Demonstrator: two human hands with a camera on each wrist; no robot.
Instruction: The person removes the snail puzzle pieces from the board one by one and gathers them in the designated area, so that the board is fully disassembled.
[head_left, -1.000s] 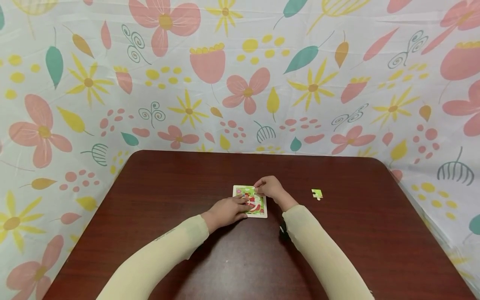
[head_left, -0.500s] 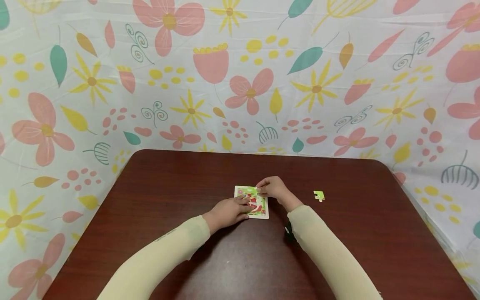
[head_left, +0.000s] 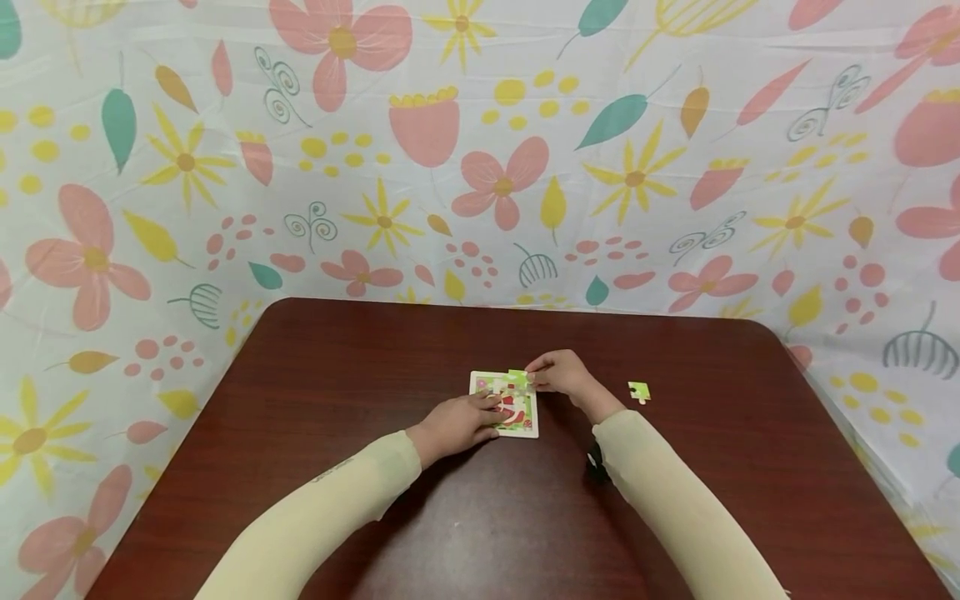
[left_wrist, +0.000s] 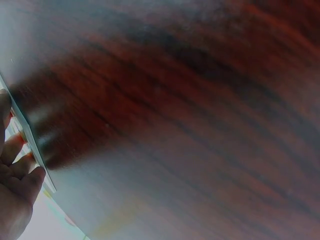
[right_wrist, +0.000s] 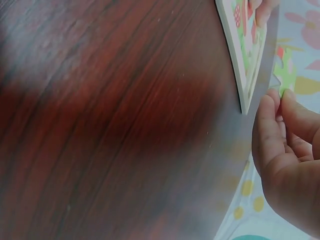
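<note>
A small square jigsaw puzzle in a pale tray (head_left: 527, 433) lies on the table, showing a red, white and green picture. My left hand (head_left: 454, 427) rests on its left part with fingers extended over the picture, hiding some of it. In the left wrist view, the left hand's fingertips (left_wrist: 35, 175) appear at the tray's edge. My right hand (head_left: 566, 377) is at the tray's top right corner. It pinches a green puzzle piece (right_wrist: 285, 74) between thumb and fingers; in the head view this piece overlaps the tray's top edge.
Another green puzzle piece (head_left: 639, 392) lies on the table to the right of my right hand. The dark wooden table (head_left: 360, 358) has rounded far corners. Behind it hangs a white cloth (head_left: 480, 100) printed with flowers and leaves.
My right hand has shifted slightly right, and the green puzzle piece in its fingers now shows clearly above the tray's top edge. The left hand has stayed on the puzzle.
</note>
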